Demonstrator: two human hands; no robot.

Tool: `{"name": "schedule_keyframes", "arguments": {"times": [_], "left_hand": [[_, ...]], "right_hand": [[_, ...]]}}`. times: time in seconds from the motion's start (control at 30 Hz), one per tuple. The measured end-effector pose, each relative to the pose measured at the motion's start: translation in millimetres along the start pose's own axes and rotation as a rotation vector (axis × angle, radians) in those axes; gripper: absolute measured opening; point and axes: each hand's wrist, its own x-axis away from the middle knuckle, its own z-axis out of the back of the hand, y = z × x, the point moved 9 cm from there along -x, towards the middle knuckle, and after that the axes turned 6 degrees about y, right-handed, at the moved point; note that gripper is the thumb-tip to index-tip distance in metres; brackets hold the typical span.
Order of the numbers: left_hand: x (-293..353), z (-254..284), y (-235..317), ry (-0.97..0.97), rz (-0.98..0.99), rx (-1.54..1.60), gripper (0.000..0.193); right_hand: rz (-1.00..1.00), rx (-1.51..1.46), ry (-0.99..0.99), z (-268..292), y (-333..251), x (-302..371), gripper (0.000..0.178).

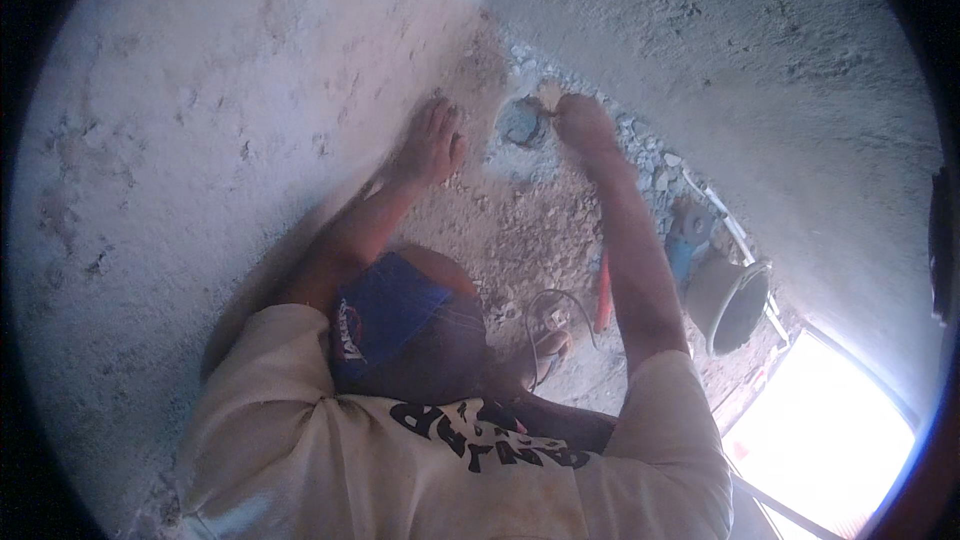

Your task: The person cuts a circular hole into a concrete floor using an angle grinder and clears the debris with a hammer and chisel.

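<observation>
Neither of my hands is in view. Another person in a blue cap [385, 310] and a light printed T-shirt [300, 430] bends over a rubble-strewn corner in front of me. That person's left hand [432, 145] rests with fingers extended near the foot of the left wall. Their right hand [585, 125] is closed at the edge of a round hole [523, 124] in the ground. A small light-brown thing shows at its fingertips, too blurred to name.
Rough plastered walls [180, 140] meet behind the hole. Broken rubble [545, 210] covers the ground. Right of the person lie a tilted pale bucket [708, 305], a blue object [682, 257], a red bar [604, 292], a thin dark cable [580, 305] and white strips [733, 228]. Bright light fills an opening [825, 440].
</observation>
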Motion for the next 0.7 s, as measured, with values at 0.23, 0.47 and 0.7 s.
{"name": "schedule_keyframes", "arguments": {"times": [0.23, 0.47, 0.7], "left_hand": [[0, -2, 4, 0.013, 0.013, -0.002, 0.05], [-5, -2, 4, -0.001, -0.017, -0.007, 0.05], [-5, -2, 7, 0.047, -0.031, 0.011, 0.05]], "right_hand": [[-0.008, 0.002, -0.057, -42, 17, 19, 0.023], [-0.045, -0.031, 0.012, -52, 8, 34, 0.026], [-0.217, -0.024, -0.028, -37, 19, 17, 0.026]]}}
